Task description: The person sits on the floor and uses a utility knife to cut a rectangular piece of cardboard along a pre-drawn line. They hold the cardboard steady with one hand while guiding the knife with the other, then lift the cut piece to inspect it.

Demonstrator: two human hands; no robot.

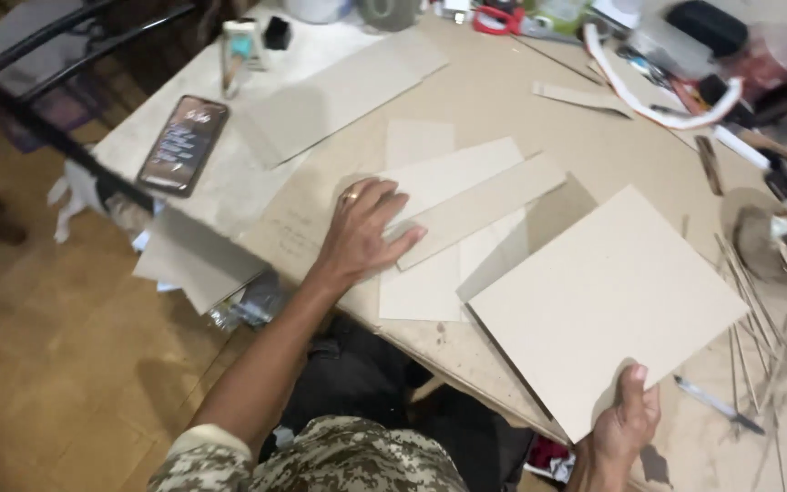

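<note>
the left hand (pixel 364 228) lies flat, fingers spread toward 3 o'clock, pressing the cardboard strips (pixel 466 205) at table centre, while the right hand (pixel 626 424) at 5 o'clock pinches the tilted square cardboard sheet (pixel 608 301) by its near corner.

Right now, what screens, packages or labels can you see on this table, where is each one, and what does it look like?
Phone: far left of the table, flat dark rectangle, screen lit with pale lines.
Small carton: far left edge beyond the phone, upright, white and teal.
Handwritten marks: on beige cardboard beside the left hand, faint, dark.
</note>
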